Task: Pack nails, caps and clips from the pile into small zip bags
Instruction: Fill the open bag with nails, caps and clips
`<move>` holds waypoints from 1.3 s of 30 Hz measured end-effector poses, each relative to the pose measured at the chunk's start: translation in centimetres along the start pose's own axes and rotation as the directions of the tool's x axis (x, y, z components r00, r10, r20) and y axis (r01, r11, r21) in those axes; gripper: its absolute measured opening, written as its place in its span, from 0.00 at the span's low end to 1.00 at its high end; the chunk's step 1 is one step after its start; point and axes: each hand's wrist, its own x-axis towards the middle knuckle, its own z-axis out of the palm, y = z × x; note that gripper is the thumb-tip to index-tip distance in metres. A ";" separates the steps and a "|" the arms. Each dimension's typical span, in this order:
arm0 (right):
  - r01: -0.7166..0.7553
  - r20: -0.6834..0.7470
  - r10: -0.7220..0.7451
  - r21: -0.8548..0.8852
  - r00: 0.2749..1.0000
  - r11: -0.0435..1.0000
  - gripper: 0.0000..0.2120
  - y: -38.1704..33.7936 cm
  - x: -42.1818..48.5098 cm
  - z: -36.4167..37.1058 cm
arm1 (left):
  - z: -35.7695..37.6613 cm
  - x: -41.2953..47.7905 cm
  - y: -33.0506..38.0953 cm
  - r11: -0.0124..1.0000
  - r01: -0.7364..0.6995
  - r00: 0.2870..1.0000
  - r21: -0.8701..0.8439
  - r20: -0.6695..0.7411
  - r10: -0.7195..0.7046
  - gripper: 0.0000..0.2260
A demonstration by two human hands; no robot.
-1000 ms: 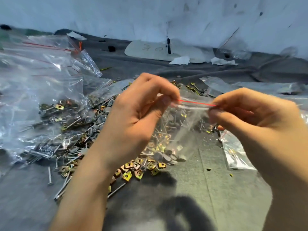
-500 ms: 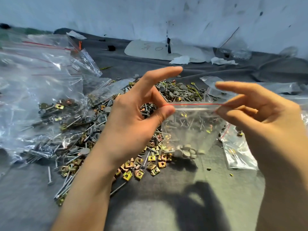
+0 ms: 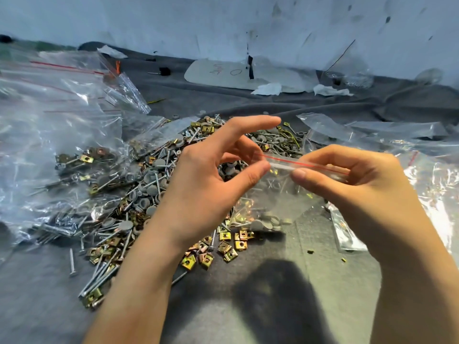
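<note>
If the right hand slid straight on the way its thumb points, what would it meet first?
Likely the left hand, at its thumb: it and the right hand pinch the same bag seal, so depth should match.

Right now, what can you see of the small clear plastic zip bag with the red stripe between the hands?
The small clear plastic zip bag hangs upright above the grey cloth, by the loose pile. A thin red stripe runs along its top edge. The left hand pinches that edge's left end; the right hand pinches it further right. Flat grey round caps lie at its bottom, with a few nails and gold clips above. Whether the zip is sealed, I cannot tell.
</note>
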 end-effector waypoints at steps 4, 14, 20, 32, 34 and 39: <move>0.023 -0.015 -0.023 0.008 1.000 1.000 0.02 0.0 0.0 0.3 | 0.2 0.0 -0.1 1.000 0.002 1.000 -0.024 0.009 -0.002 0.21; 0.091 -0.005 -0.091 -0.038 0.996 0.995 0.04 -0.2 -0.1 0.5 | 0.2 -0.2 0.1 0.996 -0.074 0.997 -0.051 0.008 0.074 0.23; 0.097 0.014 -0.096 -0.130 0.995 0.987 0.02 -0.1 -0.1 0.6 | 1.0 -0.2 0.2 0.995 -0.095 0.995 -0.004 0.036 0.095 0.21; 0.088 0.012 -0.087 -0.146 0.996 0.985 0.07 0.2 -0.1 -0.2 | 0.7 -0.3 0.5 0.996 -0.070 0.997 0.056 0.032 0.068 0.13; 0.102 0.015 -0.101 -0.120 0.995 0.987 0.08 0.2 -0.1 0.1 | 0.8 -0.2 0.4 0.991 -0.073 0.996 0.113 0.057 0.067 0.06; 0.069 -0.004 -0.068 0.024 0.998 0.997 0.08 0.2 -0.1 0.2 | 1.0 -0.1 0.5 0.985 -0.082 0.997 0.150 0.017 0.081 0.03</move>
